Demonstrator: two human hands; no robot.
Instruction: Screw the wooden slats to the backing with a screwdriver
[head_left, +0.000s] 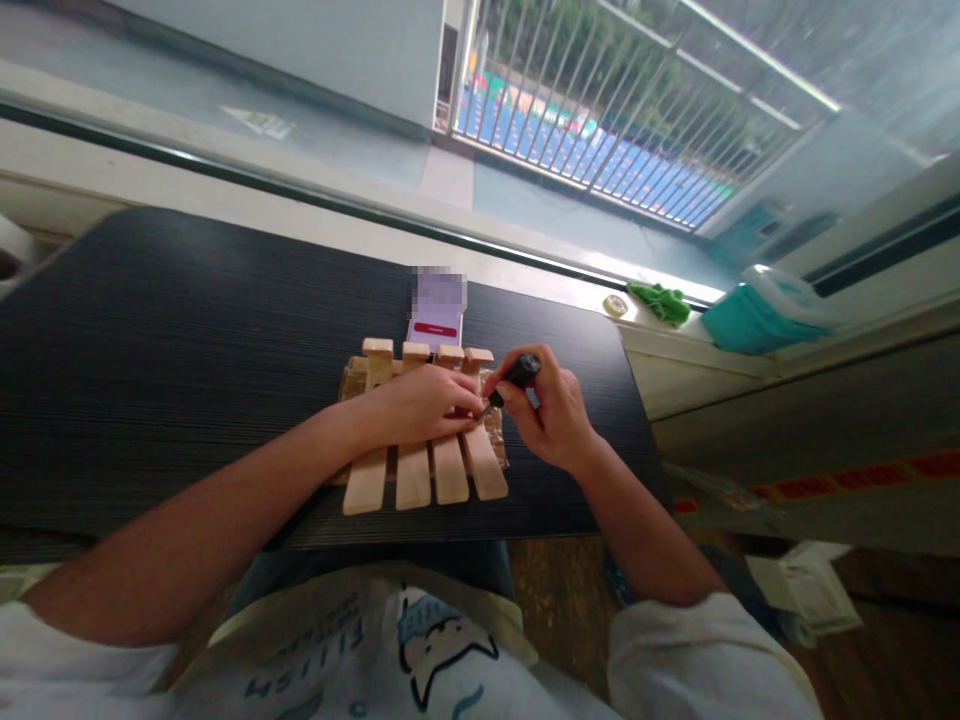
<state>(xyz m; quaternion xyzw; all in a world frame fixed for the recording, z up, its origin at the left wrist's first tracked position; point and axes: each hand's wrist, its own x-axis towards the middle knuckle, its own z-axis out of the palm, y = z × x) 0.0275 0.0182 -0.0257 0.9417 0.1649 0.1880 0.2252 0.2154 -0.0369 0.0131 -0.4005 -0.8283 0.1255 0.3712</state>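
Note:
Several pale wooden slats [449, 470], each with a raised block at its far end, lie side by side on a brown strip [495, 430] that looks like cardboard or wood. My left hand [431, 400] rests across the slats, its fingertips drawn together at the rightmost one; what they pinch, if anything, is too small to see. In my right hand [555, 405] is a screwdriver [525, 371] with a black handle, gripped by thumb and fingers. It tilts down to the left, its shaft reaching the rightmost slat beside my left fingertips.
A phone [436, 310] with a lit screen stands behind the slats on the dark table [225, 330]. Along the window sill are a roll of tape [615, 305], a green cloth [661, 303] and a teal container [761, 315]. Window glass rises beyond the table.

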